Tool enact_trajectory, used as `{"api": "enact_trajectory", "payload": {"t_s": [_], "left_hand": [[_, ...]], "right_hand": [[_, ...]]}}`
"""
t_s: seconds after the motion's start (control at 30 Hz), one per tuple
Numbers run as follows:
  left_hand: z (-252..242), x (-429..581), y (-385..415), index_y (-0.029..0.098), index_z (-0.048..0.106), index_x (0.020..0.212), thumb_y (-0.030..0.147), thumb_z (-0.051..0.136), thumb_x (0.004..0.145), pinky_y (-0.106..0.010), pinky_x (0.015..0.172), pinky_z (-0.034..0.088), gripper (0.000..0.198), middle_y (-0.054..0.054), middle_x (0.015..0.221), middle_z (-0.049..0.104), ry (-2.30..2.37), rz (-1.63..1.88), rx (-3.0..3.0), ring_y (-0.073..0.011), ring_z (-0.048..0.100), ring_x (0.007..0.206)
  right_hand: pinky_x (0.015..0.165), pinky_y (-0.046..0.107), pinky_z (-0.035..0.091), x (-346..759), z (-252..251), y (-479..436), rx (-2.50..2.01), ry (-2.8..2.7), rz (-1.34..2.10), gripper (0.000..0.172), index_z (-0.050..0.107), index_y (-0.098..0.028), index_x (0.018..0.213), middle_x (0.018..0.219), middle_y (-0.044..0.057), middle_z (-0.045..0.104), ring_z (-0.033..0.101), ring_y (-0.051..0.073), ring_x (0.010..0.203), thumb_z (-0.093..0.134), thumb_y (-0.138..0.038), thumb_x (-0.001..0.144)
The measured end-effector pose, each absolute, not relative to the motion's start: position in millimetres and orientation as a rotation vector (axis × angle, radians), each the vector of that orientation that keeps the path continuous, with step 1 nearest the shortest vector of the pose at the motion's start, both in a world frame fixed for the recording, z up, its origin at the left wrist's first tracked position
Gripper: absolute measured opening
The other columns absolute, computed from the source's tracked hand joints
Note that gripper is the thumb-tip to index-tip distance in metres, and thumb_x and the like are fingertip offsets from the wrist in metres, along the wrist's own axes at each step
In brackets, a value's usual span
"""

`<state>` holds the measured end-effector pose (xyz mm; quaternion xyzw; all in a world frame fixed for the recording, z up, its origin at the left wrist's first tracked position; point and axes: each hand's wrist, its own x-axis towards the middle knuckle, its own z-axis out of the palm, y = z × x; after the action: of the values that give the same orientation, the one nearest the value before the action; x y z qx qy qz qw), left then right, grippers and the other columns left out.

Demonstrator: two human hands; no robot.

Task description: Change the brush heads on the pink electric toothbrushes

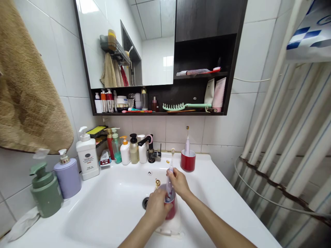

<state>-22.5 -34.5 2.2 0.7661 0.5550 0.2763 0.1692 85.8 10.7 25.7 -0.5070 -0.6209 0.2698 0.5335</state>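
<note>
Over the right side of the white sink (108,203), my left hand (158,206) wraps round a red cup (170,212) with a pale inside. My right hand (180,182) pinches an upright toothbrush (169,184) with a thick, pale purple patterned handle, its lower end inside the cup. The brush head points up toward the back rim. Below the cup lies a whitish cloth or bag (172,225), partly hidden by the cup and my left hand. A second red cup (188,162) stands on the back right rim, holding another pale toothbrush (187,146).
A black faucet (151,148) rises at the back, with several pump bottles (125,151) to its left. More dispensers (67,177) line the left counter. A dark mirror cabinet (199,100) hangs above. White radiator pipes (292,137) stand at right; a tan towel (28,86) hangs at left.
</note>
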Motion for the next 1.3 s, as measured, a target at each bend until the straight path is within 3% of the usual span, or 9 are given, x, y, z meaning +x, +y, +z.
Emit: {"api": "enact_trajectory", "payload": {"t_s": [0.17, 0.3, 0.4, 0.6, 0.77, 1.07, 1.3], "left_hand": [[0, -17, -38, 0.016, 0.055, 0.070, 0.016, 0.040, 0.056, -0.031, 0.070, 0.030, 0.020, -0.006, 0.080, 0.051, 1.602, 0.460, 2.366, -0.0202, 0.043, 0.082], [7, -9, -43, 0.017, 0.056, 0.072, 0.015, 0.038, 0.059, -0.029, 0.068, 0.032, 0.022, -0.005, 0.081, 0.051, 1.585, 0.346, 2.463, -0.0187, 0.044, 0.080], [19, 4, -48, 0.018, 0.055, 0.074, 0.018, 0.039, 0.061, -0.027, 0.068, 0.032, 0.021, -0.004, 0.081, 0.052, 1.515, 0.352, 2.559, -0.0170, 0.044, 0.079], [54, 57, -45, 0.020, 0.053, 0.077, 0.026, 0.040, 0.064, -0.024, 0.069, 0.033, 0.020, -0.001, 0.081, 0.051, 1.330, 0.469, 2.730, -0.0144, 0.044, 0.079], [69, 111, -20, 0.021, 0.053, 0.080, 0.028, 0.039, 0.065, -0.024, 0.069, 0.033, 0.022, -0.001, 0.084, 0.050, 1.267, 0.492, 2.786, -0.0145, 0.044, 0.081], [59, 181, 29, 0.019, 0.052, 0.079, 0.022, 0.031, 0.069, -0.024, 0.067, 0.033, 0.023, -0.001, 0.084, 0.051, 1.317, 0.500, 2.767, -0.0144, 0.045, 0.078], [65, 175, 54, 0.019, 0.045, 0.090, 0.029, 0.040, 0.066, -0.025, 0.075, 0.029, 0.026, -0.002, 0.096, 0.044, 1.297, 0.641, 2.787, -0.0157, 0.038, 0.090]], "right_hand": [[0.047, 0.023, 0.034, 82, 5, 19, -1.298, -1.515, 0.618, 0.022, 0.050, -0.018, 0.056, 0.052, 0.001, 0.055, 0.048, 0.013, 0.048, 0.039, -0.035, 0.064], [0.048, 0.023, 0.036, 89, 9, 19, -1.328, -1.516, 0.615, 0.020, 0.050, -0.018, 0.059, 0.052, 0.001, 0.057, 0.051, 0.014, 0.049, 0.040, -0.034, 0.063], [0.053, 0.024, 0.038, 106, 17, 8, -1.331, -1.485, 0.602, 0.023, 0.050, -0.017, 0.075, 0.059, 0.002, 0.058, 0.053, 0.014, 0.055, 0.038, -0.034, 0.064], [0.067, 0.027, 0.038, 169, 31, -35, -1.338, -1.162, 0.471, 0.046, 0.034, -0.015, 0.106, 0.097, 0.009, 0.050, 0.049, 0.016, 0.081, 0.035, -0.038, 0.066], [0.073, 0.031, 0.036, 199, 29, -57, -1.258, -0.981, 0.251, 0.041, 0.036, -0.018, 0.104, 0.105, 0.008, 0.044, 0.043, 0.018, 0.091, 0.036, -0.035, 0.067], [0.082, 0.037, 0.029, 201, 30, -57, -1.133, -1.165, 0.119, 0.036, 0.036, -0.018, 0.104, 0.107, 0.008, 0.042, 0.038, 0.019, 0.098, 0.036, -0.028, 0.069], [0.080, 0.037, 0.030, 205, 34, -58, -1.139, -1.152, 0.127, 0.034, 0.036, -0.020, 0.104, 0.106, 0.007, 0.043, 0.038, 0.020, 0.097, 0.032, -0.027, 0.071]]}}
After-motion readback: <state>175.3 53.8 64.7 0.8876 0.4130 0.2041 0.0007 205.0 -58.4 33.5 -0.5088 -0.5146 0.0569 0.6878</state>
